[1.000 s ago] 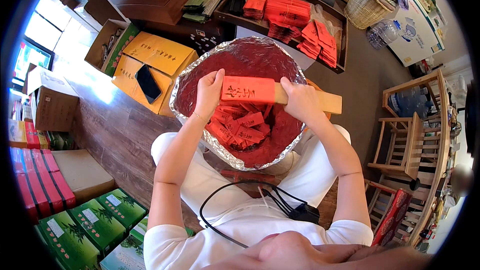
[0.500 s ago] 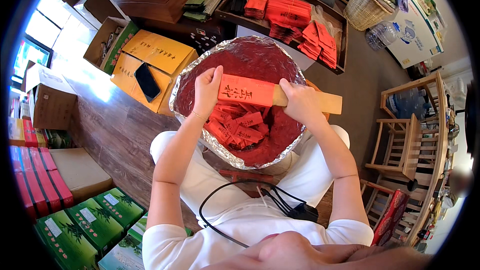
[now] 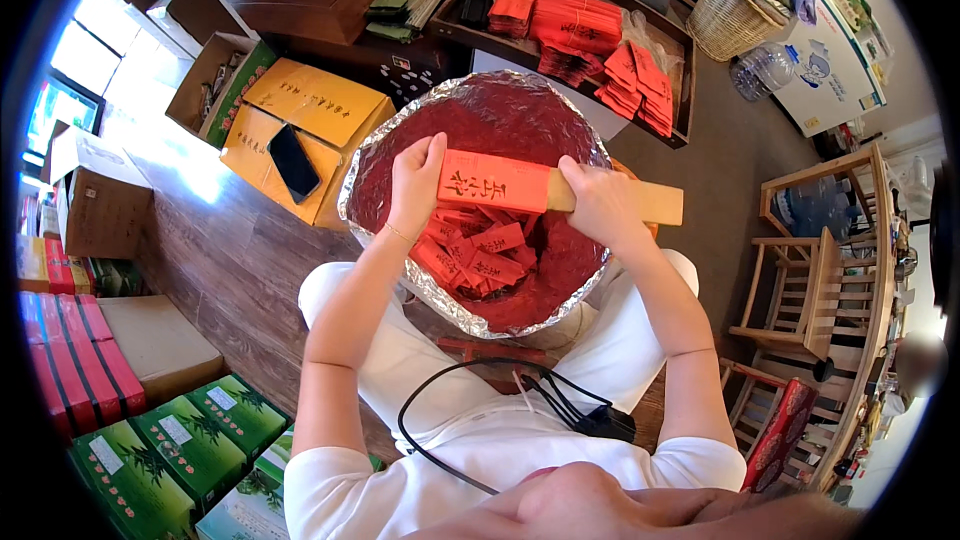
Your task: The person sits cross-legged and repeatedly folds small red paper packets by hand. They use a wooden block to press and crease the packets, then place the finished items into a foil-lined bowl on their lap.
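Note:
Above a foil-lined basin with a red lining (image 3: 430, 105), both hands stretch a flat red paper packet (image 3: 490, 180) with dark lettering. My left hand (image 3: 415, 185) pinches its left end, thumb uppermost. At the other end my right hand (image 3: 603, 202) is closed round a flat tan strip (image 3: 655, 204), which seems to run into the packet; how far in is hidden. A heap of small folded red packets (image 3: 480, 258) lies in the basin below the hands. The basin sits between my knees.
A tray of bundled red packets (image 3: 575, 20) stands beyond the basin. Yellow boxes (image 3: 320, 105) at the left carry a phone (image 3: 294, 164). Green boxes (image 3: 190, 440) are stacked lower left. Wooden chairs (image 3: 790, 290) stand on the right. A black cable (image 3: 410, 405) loops over my lap.
The red packet and tan strip have tilted very slightly toward level. Both hands keep the same grip and nearly the same place.

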### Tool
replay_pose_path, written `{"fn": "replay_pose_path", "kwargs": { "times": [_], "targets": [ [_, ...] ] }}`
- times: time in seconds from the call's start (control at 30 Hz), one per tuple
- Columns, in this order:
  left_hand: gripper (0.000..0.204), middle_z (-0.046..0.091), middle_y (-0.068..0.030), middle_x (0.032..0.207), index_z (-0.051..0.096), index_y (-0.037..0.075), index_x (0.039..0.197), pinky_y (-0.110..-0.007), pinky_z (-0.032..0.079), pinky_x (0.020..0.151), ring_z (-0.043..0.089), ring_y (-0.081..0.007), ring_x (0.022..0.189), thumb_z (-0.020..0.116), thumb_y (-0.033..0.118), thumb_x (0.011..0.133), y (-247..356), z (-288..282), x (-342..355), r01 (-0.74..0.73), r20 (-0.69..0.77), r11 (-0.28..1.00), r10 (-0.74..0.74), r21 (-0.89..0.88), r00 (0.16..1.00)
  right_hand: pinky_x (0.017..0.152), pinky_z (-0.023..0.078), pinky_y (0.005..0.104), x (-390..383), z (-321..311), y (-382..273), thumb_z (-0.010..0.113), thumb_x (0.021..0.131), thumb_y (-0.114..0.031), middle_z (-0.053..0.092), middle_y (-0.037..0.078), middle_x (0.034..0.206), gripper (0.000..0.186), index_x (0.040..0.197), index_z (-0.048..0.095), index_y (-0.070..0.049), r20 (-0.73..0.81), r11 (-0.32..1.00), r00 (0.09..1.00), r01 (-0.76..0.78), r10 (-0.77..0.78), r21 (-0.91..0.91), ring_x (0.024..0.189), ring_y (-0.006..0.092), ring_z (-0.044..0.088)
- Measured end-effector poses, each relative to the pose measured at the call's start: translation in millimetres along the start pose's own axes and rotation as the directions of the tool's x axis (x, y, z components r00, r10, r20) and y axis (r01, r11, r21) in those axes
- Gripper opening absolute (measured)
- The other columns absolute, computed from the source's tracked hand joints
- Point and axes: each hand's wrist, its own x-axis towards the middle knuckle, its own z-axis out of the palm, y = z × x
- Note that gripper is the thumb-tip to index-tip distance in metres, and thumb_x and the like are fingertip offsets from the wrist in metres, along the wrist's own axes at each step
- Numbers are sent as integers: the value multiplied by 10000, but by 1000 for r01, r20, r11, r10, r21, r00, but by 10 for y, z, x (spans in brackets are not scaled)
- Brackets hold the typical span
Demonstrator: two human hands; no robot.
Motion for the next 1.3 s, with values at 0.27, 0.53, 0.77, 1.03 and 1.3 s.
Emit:
{"fn": "replay_pose_path", "kwargs": {
  "times": [0.27,0.53,0.77,1.03,1.3],
  "targets": [
    [361,448,89,591,567,42,702,-229,281,444,340,-5,511,545,260,988,101,24,-59,199,16,979,-199,-37,980,627,484,451,24,-12,25,692,644,-73,631,142,796,441,1032,484,-91,1,1000,1000,3,-3,15,767,345,641],
    [379,434,86,622,504,37,679,-227,303,499,343,-3,591,530,243,996,-16,22,-72,-30,-4,1000,30,-2,1000,613,474,476,44,7,9,666,658,-52,624,140,755,404,1016,483,-88,-67,999,998,-10,12,40,735,360,632],
    [361,427,73,651,502,32,707,-238,316,522,344,-19,628,510,237,1005,87,0,-112,26,12,1000,-26,0,1000,621,481,458,18,44,-18,686,636,-32,624,131,762,418,992,473,-83,-98,999,995,8,-4,44,740,355,634],
    [193,634,-13,923,577,-6,1017,-244,485,756,579,-74,825,661,110,887,366,-72,-93,-21,279,998,4,59,960,649,484,441,39,44,130,693,616,-11,619,130,759,425,960,456,-88,-242,998,969,22,-38,-66,762,338,632],
    [480,643,-46,1117,555,-20,1153,-315,447,961,574,-153,1083,757,-54,719,512,-218,-17,-698,599,653,442,294,667,704,481,449,-13,-299,13,675,654,-30,614,136,698,318,946,549,-46,159,973,985,-96,62,212,773,352,619]
  ]
}}
